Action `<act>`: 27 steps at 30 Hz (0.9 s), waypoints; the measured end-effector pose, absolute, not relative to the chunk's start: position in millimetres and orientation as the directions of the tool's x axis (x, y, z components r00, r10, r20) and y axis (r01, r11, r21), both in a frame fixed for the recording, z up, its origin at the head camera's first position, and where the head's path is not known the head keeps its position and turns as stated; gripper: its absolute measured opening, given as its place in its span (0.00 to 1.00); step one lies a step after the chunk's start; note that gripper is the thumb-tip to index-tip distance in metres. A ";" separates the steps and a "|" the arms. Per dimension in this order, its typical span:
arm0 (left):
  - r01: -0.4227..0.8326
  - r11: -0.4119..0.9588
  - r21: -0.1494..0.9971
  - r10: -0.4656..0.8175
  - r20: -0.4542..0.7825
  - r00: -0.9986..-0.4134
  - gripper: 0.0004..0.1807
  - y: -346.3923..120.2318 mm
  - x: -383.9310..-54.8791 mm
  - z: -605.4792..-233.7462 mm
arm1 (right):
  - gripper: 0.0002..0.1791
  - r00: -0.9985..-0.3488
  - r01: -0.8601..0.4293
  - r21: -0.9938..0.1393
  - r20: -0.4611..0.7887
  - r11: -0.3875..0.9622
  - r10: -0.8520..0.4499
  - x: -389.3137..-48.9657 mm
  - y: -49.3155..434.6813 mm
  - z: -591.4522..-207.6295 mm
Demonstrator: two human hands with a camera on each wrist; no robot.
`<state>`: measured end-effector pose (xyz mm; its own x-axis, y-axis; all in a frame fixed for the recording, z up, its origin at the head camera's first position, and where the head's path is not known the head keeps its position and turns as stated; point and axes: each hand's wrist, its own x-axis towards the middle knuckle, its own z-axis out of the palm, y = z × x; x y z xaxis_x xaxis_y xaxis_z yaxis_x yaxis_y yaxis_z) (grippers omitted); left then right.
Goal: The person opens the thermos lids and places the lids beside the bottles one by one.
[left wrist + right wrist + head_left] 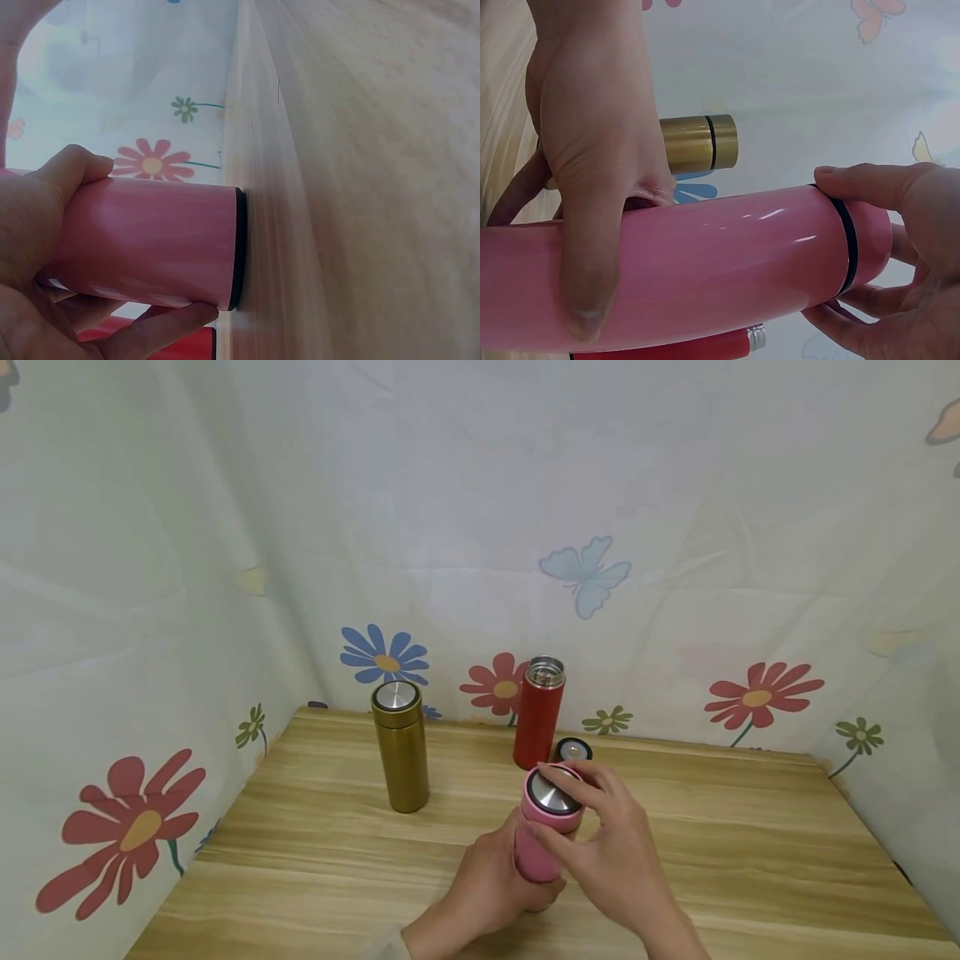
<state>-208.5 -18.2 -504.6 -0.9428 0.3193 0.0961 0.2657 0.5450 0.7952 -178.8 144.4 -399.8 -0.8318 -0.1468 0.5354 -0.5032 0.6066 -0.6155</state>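
A pink thermos flask [536,853] stands upright in front, its black-rimmed base right at the tabletop in the left wrist view. My left hand [489,881] grips it round the body, thumb on one side and fingers on the other. From the right, my right hand [618,843] grips the pink lid [871,238], which has a silver top, with thumb and fingers spread around it. A thin black ring [849,244] shows between lid and body. Just behind are an uncapped red thermos flask [538,714] with a steel mouth and a round lid [574,750] with its inner side showing.
A gold thermos flask [402,760] with its lid on stands to the left on the wood-grain table [315,860]. White cloth [465,510] printed with flowers and butterflies hangs along the back and both sides.
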 end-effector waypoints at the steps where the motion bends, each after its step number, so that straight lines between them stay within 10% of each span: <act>1: 0.266 0.543 0.797 0.321 0.096 -0.942 0.42 -18.2 -208.6 -504.8 | 0.35 -0.836 -0.502 -0.622 0.526 0.602 -0.153 -179.0 145.3 -399.5; 27: 0.277 0.557 0.783 0.311 0.113 -0.944 0.43 -17.0 -207.7 -505.1 | 0.41 -0.851 -0.485 -0.647 0.505 0.589 -0.146 -178.9 145.3 -399.5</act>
<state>-207.7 -17.0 -505.1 -0.9438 0.3108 0.1128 0.2771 0.5571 0.7828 -178.9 145.3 -399.5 -0.8506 -0.1457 0.5053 -0.4851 0.5886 -0.6468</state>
